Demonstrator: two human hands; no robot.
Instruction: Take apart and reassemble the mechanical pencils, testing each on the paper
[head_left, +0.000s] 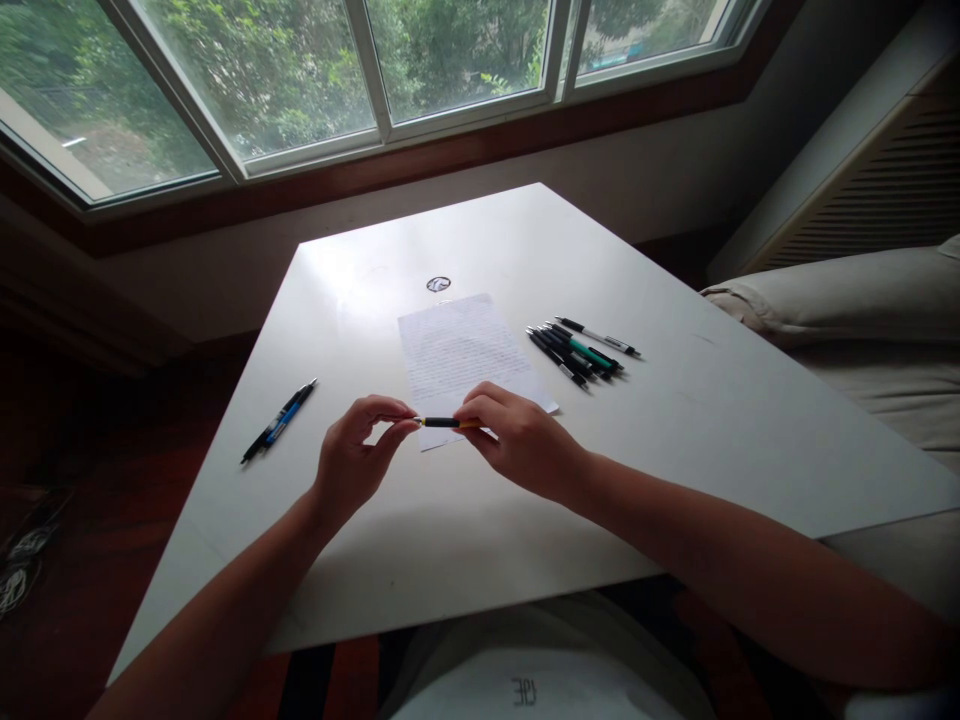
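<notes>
A pen (441, 422) with a black grip and a yellow-orange barrel is held level between my two hands, above the near edge of a written sheet of paper (465, 345). My left hand (356, 445) pinches its silver tip end between thumb and fingers. Around the orange barrel, the fingers of my right hand (517, 435) are closed, hiding the pen's far end. To the right of the paper lies a group of several pens (574, 352), mostly black, one with green. Two pens (279, 420), one black and one blue, lie side by side at the table's left edge.
The white table (697, 430) narrows toward a window (465, 60) at the back. A small round dark-rimmed emblem (439, 284) is beyond the paper. A beige sofa (847, 300) stands against the right side. Cables (22, 570) lie on the floor at far left.
</notes>
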